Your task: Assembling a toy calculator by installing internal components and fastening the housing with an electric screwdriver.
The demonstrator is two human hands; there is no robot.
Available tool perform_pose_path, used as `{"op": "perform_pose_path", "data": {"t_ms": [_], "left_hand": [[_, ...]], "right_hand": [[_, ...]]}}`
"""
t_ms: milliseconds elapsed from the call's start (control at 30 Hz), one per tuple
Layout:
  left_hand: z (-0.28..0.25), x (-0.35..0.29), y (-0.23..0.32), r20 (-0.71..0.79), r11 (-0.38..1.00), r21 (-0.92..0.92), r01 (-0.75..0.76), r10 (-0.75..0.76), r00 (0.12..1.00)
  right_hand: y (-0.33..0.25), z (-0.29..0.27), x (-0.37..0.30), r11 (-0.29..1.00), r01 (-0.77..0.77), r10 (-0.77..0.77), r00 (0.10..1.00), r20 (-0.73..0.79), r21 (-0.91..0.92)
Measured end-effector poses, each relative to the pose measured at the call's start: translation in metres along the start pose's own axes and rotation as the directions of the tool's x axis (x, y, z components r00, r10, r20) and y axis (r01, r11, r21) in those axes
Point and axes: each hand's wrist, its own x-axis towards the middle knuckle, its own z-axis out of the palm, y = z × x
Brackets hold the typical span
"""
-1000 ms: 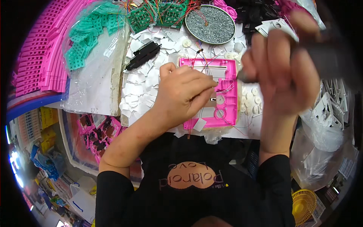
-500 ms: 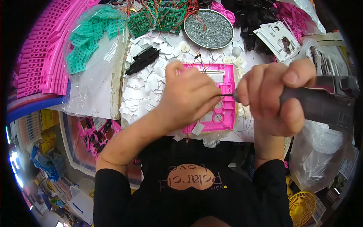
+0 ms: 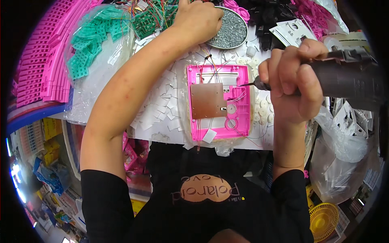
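My right hand [image 3: 291, 79] is wrapped around a dark electric screwdriver [image 3: 344, 79], its thin bit pointing left over the right part of a pink plastic casing [image 3: 244, 111]. A brown circuit board [image 3: 207, 100] lies inside the casing, with thin coloured wires running from its far side. At the left edge of a round metal dish [image 3: 245, 38] filled with small silver screws [image 3: 229, 30], my left hand [image 3: 198, 22] has curled fingers. Its fingertips are hidden, so anything in them is out of sight.
White paper pieces [image 3: 160, 107] spread left of the casing; white plastic wheels [image 3: 264, 111] lie to its right. Green circuit boards [image 3: 146, 24] with wires and bagged turquoise parts [image 3: 87, 48] sit far left. Pink slatted panels [image 3: 40, 52] stack at the left edge, black parts [image 3: 265, 20] at the back.
My left hand has moved from over the casing up to the screw dish, uncovering the brown board. The screwdriver's bit has shifted slightly farther away from me.
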Motion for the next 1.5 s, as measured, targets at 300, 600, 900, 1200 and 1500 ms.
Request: {"op": "perform_pose_path", "data": {"t_ms": [300,600,900,1200,1500], "left_hand": [[0.008,0.009,-0.003,0.197,0.99,0.138,-0.003,-0.025,0.98],[-0.081,-0.031,0.006,0.079,0.841,-0.481,0.248,-0.241,0.967],[-0.1,-0.164,0.082,0.232,0.829,-0.541,0.14,-0.013,0.973],[-0.09,-0.175,0.092,0.199,0.883,-0.447,0.141,-0.055,0.978],[-0.091,-0.173,0.093,0.144,0.846,-0.508,0.16,-0.1,0.984]], "right_hand": [[0.008,0.014,0.006,0.999,-0.034,0.032,0.996,0.086,0.022],[0.027,0.02,-0.014,0.996,-0.072,0.069,0.995,-0.072,-0.048],[0.047,0.029,-0.022,0.992,-0.103,0.112,0.985,-0.132,0.072],[0.056,0.032,-0.023,0.927,-0.091,0.08,0.996,-0.046,-0.363],[0.009,0.056,-0.01,0.99,-0.114,0.11,0.993,0.046,0.079]]}}
